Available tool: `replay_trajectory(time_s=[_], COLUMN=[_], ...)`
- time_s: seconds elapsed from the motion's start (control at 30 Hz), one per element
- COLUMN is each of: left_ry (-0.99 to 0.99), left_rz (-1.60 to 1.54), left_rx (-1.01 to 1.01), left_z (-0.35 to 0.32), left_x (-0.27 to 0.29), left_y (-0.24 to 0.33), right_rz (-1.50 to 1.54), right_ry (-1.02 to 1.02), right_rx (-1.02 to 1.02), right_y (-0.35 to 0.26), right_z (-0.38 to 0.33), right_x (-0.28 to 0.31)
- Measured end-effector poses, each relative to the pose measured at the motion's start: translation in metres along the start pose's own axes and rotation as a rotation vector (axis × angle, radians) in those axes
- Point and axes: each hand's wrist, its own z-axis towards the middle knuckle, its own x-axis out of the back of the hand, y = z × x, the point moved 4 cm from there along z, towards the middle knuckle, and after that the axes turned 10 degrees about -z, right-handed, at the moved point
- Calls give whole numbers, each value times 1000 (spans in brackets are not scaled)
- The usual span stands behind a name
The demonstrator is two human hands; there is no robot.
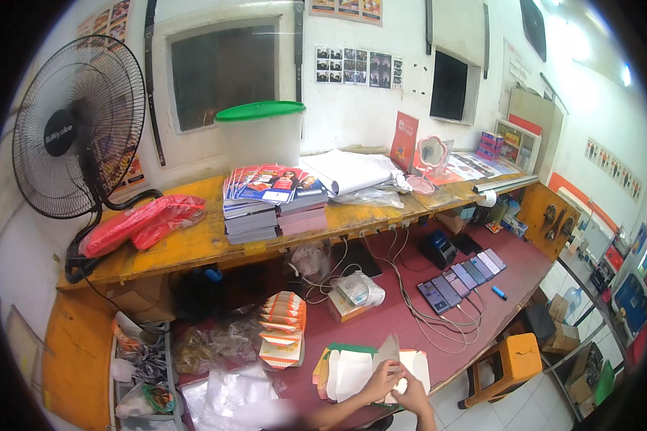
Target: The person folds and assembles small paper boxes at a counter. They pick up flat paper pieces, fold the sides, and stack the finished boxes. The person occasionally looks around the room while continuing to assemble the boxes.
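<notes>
Low in the picture, a flat cardboard food box, cream inside, lies opened out on a small stack of coloured blanks. My left hand is closed on a raised greyish flap of a box blank. Close beside it, my right hand has bent fingers pinching the same piece near its lower edge. The fingers partly cover the fold between them. To the left stands a leaning stack of folded orange-and-white food boxes.
Clear plastic bags lie left on the maroon desk. Several phones with white cables lie to the right. A yellow shelf above carries leaflet stacks and a green-lidded tub. An orange stool stands beside the desk.
</notes>
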Motion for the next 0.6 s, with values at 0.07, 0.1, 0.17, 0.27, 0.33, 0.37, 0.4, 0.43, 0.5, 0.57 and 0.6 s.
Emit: replay_trajectory(time_s=[0.07,0.1,0.17,0.27,0.33,0.37,0.4,0.43,0.5,0.57,0.6], left_ry=[37,45,151,236,259,274,279,278,307,317,325], left_rz=[52,85,79,31,323,455,561,551,504,287,193], left_rx=[-33,-42,-185,-458,-673,-771,-785,-825,-922,-790,-746], left_z=[-6,-8,-10,-13,-20,-25,-28,-32,-43,-50,-54], left_x=[10,15,25,45,55,56,55,52,42,34,31], left_y=[21,33,64,112,141,153,161,168,178,179,178], right_rz=[0,-3,-20,104,88,124,159,194,179,110,147], right_ry=[61,155,293,466,622,616,611,606,655,693,731], right_rx=[32,54,21,117,152,135,119,102,148,247,259], right_y=[-15,-22,-31,-45,-54,-58,-63,-69,-87,-108,-114], right_z=[-7,-6,-5,0,3,5,6,6,5,1,-1], right_x=[-5,-4,-1,17,36,43,50,54,58,57,57])
